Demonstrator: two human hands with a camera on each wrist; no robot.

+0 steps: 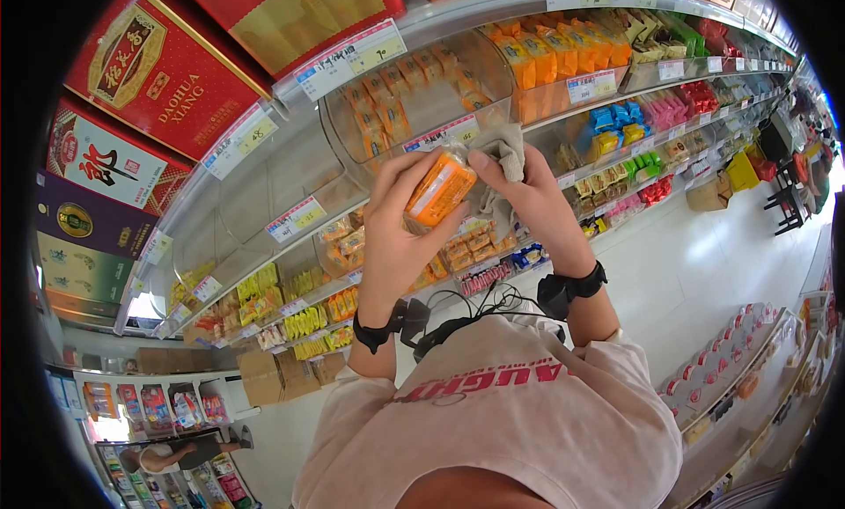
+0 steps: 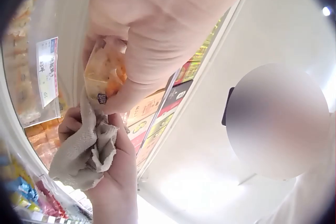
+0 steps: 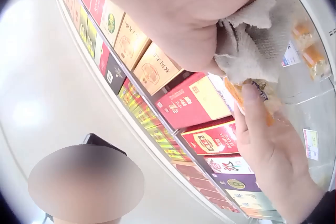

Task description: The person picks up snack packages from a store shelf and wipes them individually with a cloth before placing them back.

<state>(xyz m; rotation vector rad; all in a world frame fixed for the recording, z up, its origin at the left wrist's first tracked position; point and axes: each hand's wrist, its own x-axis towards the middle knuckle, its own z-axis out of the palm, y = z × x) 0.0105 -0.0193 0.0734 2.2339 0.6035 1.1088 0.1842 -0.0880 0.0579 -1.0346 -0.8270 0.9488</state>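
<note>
In the head view my left hand (image 1: pixel 393 214) grips an orange-wrapped snack packet (image 1: pixel 443 190) with clear crinkled ends, fingers along one side and thumb along the other. My right hand (image 1: pixel 535 197) holds a crumpled grey cloth (image 1: pixel 503 161) right at the packet's upper end. Seen from the left wrist, the cloth (image 2: pixel 84 150) bunches in the right hand (image 2: pixel 118 182) just below the packet (image 2: pixel 105 74). From the right wrist, the cloth (image 3: pixel 257 37) overlaps one end of the packet (image 3: pixel 256 88), and the left thumb lies across the wrapper.
A clear plastic bin (image 1: pixel 422 95) of similar orange packets sits on the shelf before me, its price tag (image 1: pixel 440 132) close behind the hands. Red gift boxes (image 1: pixel 167 65) stand at the left. Lower shelves hold wrapped sweets (image 1: pixel 264 289). Another person (image 1: pixel 167 456) is at far lower left.
</note>
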